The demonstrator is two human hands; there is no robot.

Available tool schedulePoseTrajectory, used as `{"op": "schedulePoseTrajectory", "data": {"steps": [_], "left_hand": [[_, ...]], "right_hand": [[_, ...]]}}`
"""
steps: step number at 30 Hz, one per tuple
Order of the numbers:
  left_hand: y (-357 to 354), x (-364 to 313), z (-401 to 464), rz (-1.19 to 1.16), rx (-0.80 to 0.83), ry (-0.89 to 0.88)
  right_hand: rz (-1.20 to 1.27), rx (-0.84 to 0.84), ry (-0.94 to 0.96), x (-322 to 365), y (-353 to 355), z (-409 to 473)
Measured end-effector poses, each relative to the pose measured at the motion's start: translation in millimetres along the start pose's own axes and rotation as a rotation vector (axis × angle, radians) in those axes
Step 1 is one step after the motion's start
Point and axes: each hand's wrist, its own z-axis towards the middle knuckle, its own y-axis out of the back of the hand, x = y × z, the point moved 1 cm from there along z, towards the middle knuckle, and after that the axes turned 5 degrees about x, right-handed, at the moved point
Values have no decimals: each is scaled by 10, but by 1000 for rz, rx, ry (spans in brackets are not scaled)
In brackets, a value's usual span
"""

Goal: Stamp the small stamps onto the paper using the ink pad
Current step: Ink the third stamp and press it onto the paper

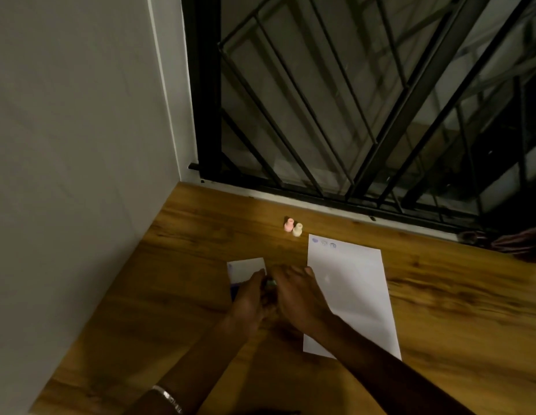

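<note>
A white paper (350,295) lies on the wooden table (440,310), with three round blue prints along its top edge. Just beyond its top left corner stand a pink stamp (289,225) and a cream stamp (297,229), both upright. The ink pad (245,269), with its white lid raised and a blue strip at its left, lies left of the paper. My left hand (248,299) covers the pad's near part. My right hand (296,295) meets it fingertip to fingertip around a small greenish stamp (271,283). Which fingers hold that stamp is mostly hidden.
A grey wall (81,145) closes the table's left side. A black window grille (350,115) runs along the far edge. Dark cloth (518,244) lies at the far right. Bare wood shows right of the paper and in front of my arms.
</note>
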Motion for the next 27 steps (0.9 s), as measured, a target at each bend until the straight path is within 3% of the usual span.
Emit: {"op": "schedulePoseTrajectory", "data": {"steps": [20, 27], "left_hand": [[-29, -28, 33, -182, -62, 31], [-10, -6, 61, -133, -82, 19]], "right_hand": [[14, 19, 17, 139, -16, 86], [24, -7, -1, 93, -60, 117]]}}
